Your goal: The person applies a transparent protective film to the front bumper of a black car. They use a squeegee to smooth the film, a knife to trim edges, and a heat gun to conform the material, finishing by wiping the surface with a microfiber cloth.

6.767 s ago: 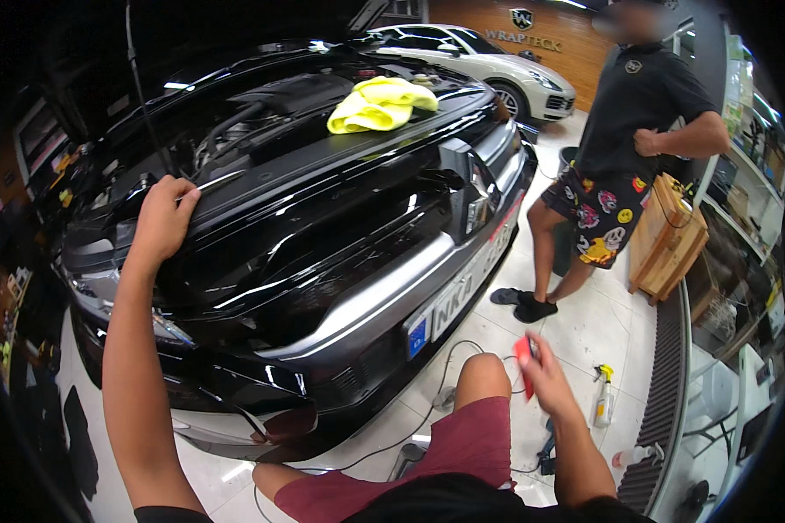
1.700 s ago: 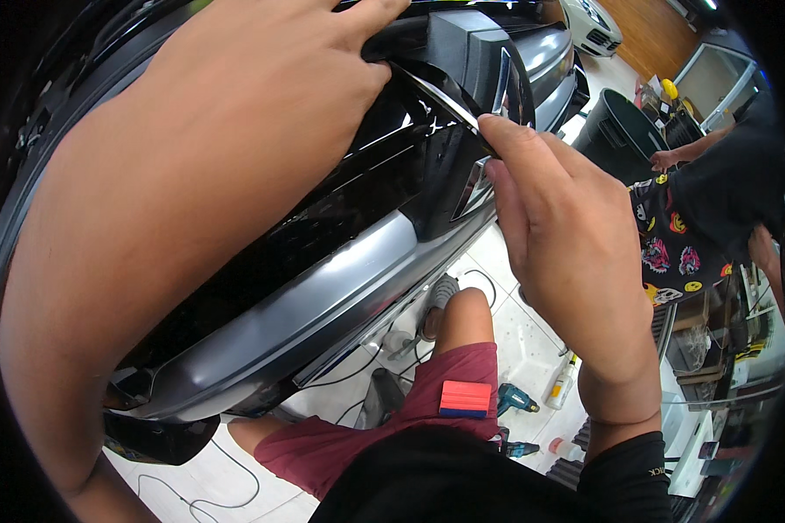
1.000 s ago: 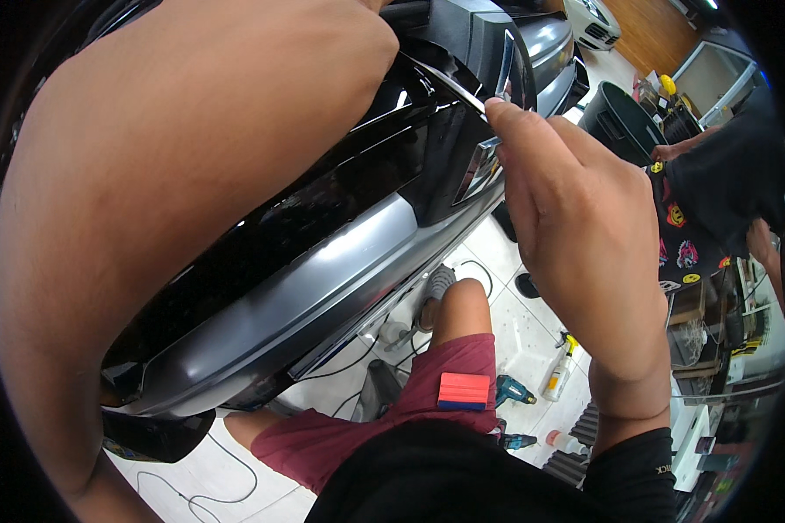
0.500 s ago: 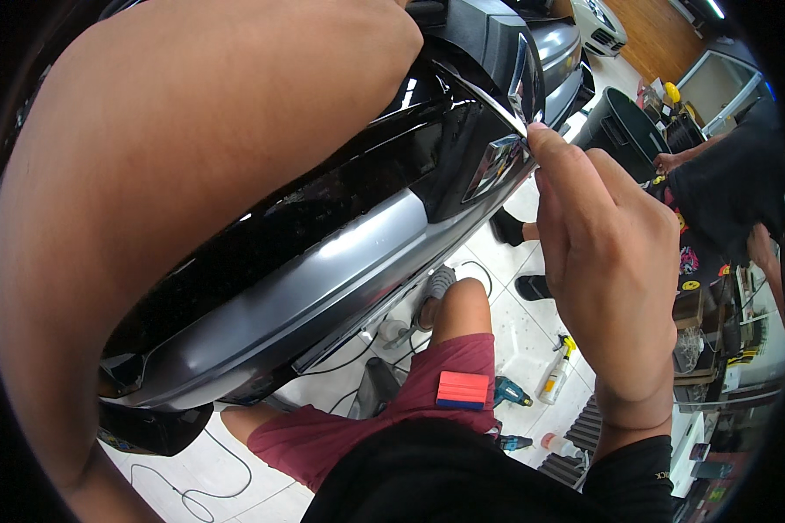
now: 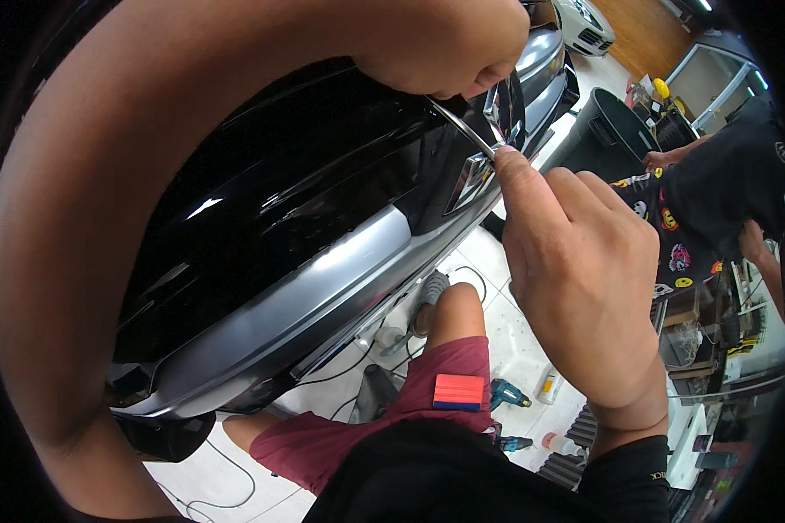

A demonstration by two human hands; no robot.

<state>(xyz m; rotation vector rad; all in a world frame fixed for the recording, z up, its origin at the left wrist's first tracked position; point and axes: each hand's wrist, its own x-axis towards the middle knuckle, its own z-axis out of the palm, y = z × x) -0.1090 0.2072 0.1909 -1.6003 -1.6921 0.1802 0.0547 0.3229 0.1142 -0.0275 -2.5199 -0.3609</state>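
A glossy black and silver vehicle body [image 5: 323, 270] runs diagonally in front of me. My left hand [image 5: 453, 48] reaches across its top, fingers curled and pressed together; what they hold, if anything, is hidden. From just below it, a thin shiny strip [image 5: 462, 128] slants down to the right. Its lower end meets the thumb and forefinger of my right hand [image 5: 580, 270], which pinch there with the other fingers folded in. I cannot make out whether the strip is a loose edge or trim. A chrome-edged piece [image 5: 474, 181] sits on the panel just below the right fingertips.
A red squeegee [image 5: 458, 391] lies on my lap. On the tiled floor are a teal power tool [image 5: 508, 394], a bottle [image 5: 549, 383] and cables [image 5: 227, 504]. A dark bin [image 5: 604, 131] and a co-worker in black [image 5: 733, 174] are at right; a white car [image 5: 584, 26] stands behind.
My left hand has come into view at the top, its forearm arching higher so more black panel shows. My right hand has shifted slightly left and down in the picture, still pinched.
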